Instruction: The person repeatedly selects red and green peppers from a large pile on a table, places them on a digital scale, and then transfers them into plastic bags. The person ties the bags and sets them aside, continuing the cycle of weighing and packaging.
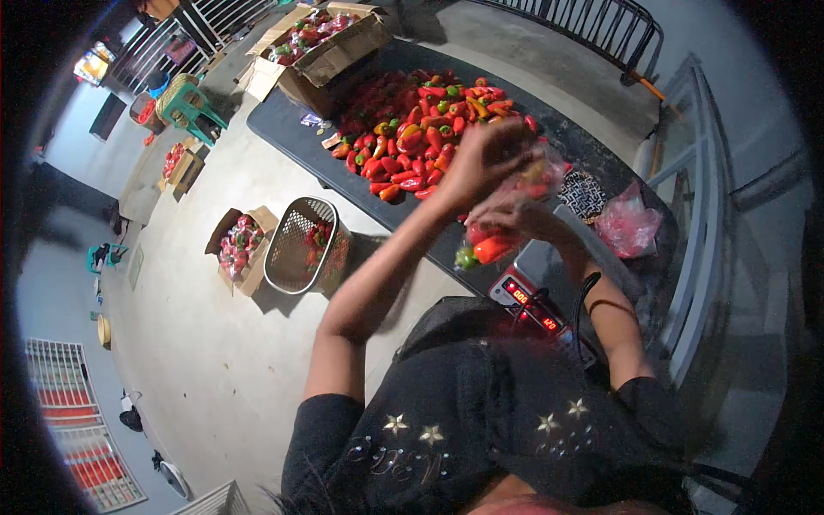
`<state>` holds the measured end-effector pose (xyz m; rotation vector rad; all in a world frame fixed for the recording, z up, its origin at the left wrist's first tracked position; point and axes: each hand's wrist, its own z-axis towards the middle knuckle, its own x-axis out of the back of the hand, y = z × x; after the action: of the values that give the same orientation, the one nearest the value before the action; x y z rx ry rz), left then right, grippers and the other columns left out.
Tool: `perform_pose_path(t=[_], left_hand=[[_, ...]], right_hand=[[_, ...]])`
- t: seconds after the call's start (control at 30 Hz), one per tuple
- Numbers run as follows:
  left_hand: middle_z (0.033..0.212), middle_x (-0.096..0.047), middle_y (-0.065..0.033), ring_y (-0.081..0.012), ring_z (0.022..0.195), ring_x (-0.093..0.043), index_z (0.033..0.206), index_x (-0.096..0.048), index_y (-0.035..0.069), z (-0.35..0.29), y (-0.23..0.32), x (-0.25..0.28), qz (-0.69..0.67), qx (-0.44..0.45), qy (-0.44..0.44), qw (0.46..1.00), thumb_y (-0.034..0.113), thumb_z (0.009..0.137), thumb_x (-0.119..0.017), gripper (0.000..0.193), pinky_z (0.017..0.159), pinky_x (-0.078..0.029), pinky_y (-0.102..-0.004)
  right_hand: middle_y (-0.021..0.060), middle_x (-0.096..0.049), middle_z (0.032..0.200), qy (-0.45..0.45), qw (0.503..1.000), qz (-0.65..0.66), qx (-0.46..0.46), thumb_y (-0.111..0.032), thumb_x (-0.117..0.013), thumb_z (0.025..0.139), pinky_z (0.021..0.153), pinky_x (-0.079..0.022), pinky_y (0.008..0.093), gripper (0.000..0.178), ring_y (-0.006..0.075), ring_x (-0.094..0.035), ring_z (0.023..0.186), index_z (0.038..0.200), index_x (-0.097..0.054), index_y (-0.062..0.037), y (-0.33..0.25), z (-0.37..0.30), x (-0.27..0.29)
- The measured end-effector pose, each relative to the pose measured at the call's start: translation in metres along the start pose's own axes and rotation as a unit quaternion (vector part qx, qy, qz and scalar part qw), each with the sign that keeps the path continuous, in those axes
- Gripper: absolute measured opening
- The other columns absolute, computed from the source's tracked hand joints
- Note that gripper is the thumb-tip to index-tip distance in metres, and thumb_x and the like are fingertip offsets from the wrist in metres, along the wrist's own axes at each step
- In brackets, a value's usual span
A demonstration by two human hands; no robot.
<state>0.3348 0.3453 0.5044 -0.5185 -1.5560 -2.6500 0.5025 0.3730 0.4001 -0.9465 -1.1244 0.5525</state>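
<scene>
Between my hands is a clear plastic bag [541,178] with red, orange and green peppers inside. Its lower part, with a bright orange-red pepper [492,249], hangs just left of the digital scale [542,270]. My right hand [519,215] is closed around the middle of the bag. My left hand [496,153], somewhat blurred, is curled at the bag's far end, above the pepper pile. A large heap of loose peppers [412,154], mostly red, covers much of the dark table [296,129]. The scale's red digits are lit and nothing lies on its platform.
A crumpled pinkish plastic bag [628,221] and a black-and-white patterned item [584,196] lie right of the scale. An open cardboard box [343,58] of bagged peppers stands at the table's far left. On the floor are a perforated basket [283,249] and another box [256,276] of bagged peppers.
</scene>
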Motion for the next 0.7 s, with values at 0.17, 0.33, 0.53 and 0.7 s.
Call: perform_pose_path(t=[0.17, 0.33, 0.53, 0.7], left_hand=[[0.08, -0.056, -0.0011, -0.0062, 0.063, -0.049, 0.107, -0.055, 0.002, 0.017, 0.047, 0.061, -0.203, -0.047, 0.11, 0.972, 0.022, 0.089, -0.056, 0.027, 0.061, -0.044, -0.0222], [0.125, -0.047, -0.0102, -0.0223, 0.118, -0.042, 0.129, -0.039, 0.004, -0.061, -0.055, 0.062, -0.107, 0.071, -0.125, 0.984, 0.033, 0.079, -0.068, 0.065, 0.102, -0.029, -0.0372], [0.125, -0.048, -0.0088, -0.0209, 0.117, -0.044, 0.127, -0.044, 0.006, -0.07, -0.088, 0.034, -0.09, 0.156, -0.117, 0.977, 0.027, 0.084, -0.062, 0.051, 0.102, -0.032, -0.0354], [0.11, -0.056, -0.0068, -0.0175, 0.102, -0.051, 0.112, -0.054, 0.004, -0.068, -0.069, 0.02, 0.019, 0.073, 0.042, 0.996, 0.028, 0.091, -0.051, 0.031, 0.09, -0.04, -0.0319]], right_hand=[[0.0035, -0.061, 0.098, 0.136, 0.985, 0.082, -0.071, -0.032, -0.047, 0.093, 0.085, -0.044, 0.0298, 0.032, 0.0141, -0.056, 0.094, 0.103, -0.062, -0.0047, 0.006, 0.006, -0.013], [0.007, -0.059, 0.107, 0.153, 0.985, -0.015, 0.075, -0.025, -0.041, 0.095, 0.092, -0.04, 0.0349, 0.028, 0.0208, -0.055, 0.102, 0.106, -0.06, -0.0076, -0.039, 0.046, 0.01], [0.0144, -0.056, 0.099, 0.116, 0.94, -0.301, 0.114, -0.021, -0.055, 0.081, 0.089, -0.04, 0.0391, 0.031, 0.031, -0.053, 0.098, 0.107, -0.058, -0.0036, -0.077, 0.089, 0.027], [0.0143, -0.057, 0.102, 0.097, 0.97, -0.161, 0.155, -0.016, -0.06, 0.078, 0.087, -0.043, 0.0349, 0.031, 0.026, -0.056, 0.096, 0.104, -0.057, 0.0008, -0.089, 0.101, 0.047]])
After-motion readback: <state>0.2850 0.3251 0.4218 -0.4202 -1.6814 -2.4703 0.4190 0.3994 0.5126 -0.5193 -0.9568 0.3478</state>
